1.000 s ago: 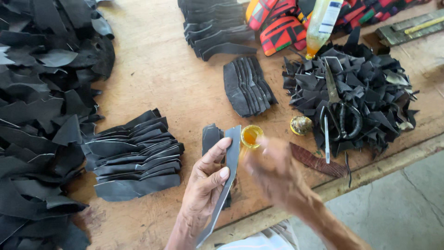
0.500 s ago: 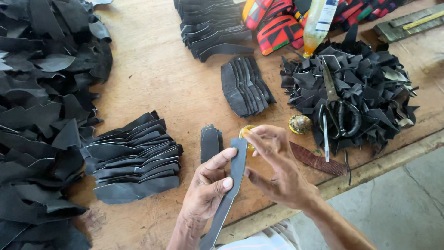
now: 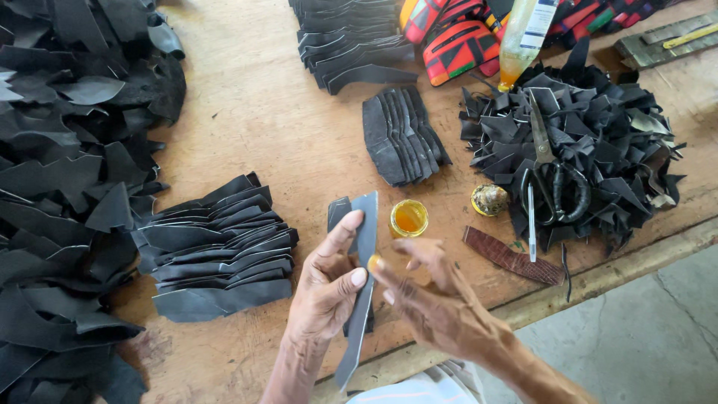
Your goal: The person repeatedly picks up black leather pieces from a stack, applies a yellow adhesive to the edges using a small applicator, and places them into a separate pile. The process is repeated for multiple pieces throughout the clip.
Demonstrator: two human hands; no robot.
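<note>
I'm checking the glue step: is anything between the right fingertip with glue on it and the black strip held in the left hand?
Nothing visible. The right hand has its glue-tipped finger right beside the black strip, which the left hand holds.

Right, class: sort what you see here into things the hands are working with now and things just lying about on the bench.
In use:
left hand
right hand
grey strip, held by the left hand
open yellow glue pot

Lying about:
scissors on the scrap pile
stacked black pieces
bottle
brown strip
pot lid
</note>
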